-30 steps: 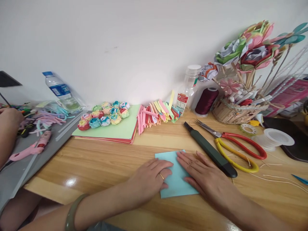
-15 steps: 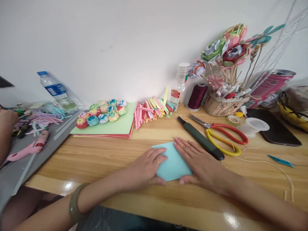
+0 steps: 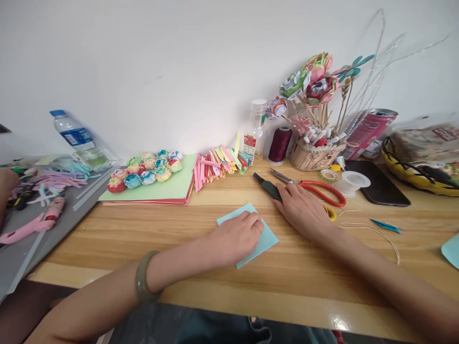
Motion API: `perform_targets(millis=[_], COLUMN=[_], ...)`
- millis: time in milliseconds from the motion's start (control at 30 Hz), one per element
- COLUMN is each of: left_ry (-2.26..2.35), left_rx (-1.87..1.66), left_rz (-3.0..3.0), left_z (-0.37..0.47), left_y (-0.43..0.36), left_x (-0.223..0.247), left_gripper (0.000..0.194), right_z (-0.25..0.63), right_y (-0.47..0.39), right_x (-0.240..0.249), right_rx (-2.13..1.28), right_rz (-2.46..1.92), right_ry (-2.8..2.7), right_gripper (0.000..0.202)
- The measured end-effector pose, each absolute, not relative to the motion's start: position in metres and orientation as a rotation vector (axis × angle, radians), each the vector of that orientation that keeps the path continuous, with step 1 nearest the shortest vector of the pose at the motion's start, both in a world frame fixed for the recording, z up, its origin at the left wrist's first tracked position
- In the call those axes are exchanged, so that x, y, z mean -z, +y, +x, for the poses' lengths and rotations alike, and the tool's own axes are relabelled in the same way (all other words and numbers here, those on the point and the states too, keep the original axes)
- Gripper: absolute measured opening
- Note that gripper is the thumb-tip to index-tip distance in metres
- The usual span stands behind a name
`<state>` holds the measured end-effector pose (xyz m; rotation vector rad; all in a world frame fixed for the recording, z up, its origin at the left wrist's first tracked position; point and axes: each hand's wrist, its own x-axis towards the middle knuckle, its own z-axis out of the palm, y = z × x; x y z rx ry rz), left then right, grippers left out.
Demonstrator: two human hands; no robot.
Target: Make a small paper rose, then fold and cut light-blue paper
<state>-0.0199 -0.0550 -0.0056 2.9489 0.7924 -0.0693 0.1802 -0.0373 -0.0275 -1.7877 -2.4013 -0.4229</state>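
A light blue sheet of folded paper [image 3: 267, 239] lies at a slant on the wooden table. My left hand [image 3: 238, 236] rests on it with curled fingers, holding it against the tabletop and covering its middle. To the right, my right hand [image 3: 303, 208] is closed around a long dark green tool [image 3: 268, 187], which looks like a utility knife. Its thumb is on the near side, fingers on the far side; the tool's rear end is hidden beneath the palm. Scissors [image 3: 324, 190] with one red and one yellow handle lie partly under the same hand.
Paper rosettes [image 3: 147, 178] sit on green paper [image 3: 175, 188], beside a pile of folded strips [image 3: 218, 165]. Behind stand a thread cone [image 3: 280, 145] and a flower basket [image 3: 315, 156]. At right are a spool [image 3: 353, 184] and phone [image 3: 382, 184]. Another person's hand [image 3: 7, 184] shows at far left.
My right hand has left the paper and moved up and right onto the dark green tool. My left hand has curled over the paper, which has turned. The view has shifted right.
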Motion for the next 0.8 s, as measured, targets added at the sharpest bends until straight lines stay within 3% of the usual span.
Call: perform_targets(millis=[133, 500, 800], left_ry=[0.915, 0.992, 1.000], left_rx=[-0.052, -0.050, 0.009], left_rz=[2.854, 2.840, 2.711], left_z=[-0.019, -0.027, -0.029], left_y=[-0.060, -0.065, -0.061], left_x=[0.016, 0.039, 0.031], left_gripper=[0.041, 0.046, 0.056], right_z=[0.192, 0.249, 0.260], right_y=[-0.057, -0.135, -0.179], right_x=[0.016, 0.005, 0.031], right_rx=[0.397, -0.051, -0.313], right_rz=[-1.793, -1.666, -1.612], right_ry=[-2.322, -2.272, -2.362], right_gripper=[0.044, 0.048, 0.047])
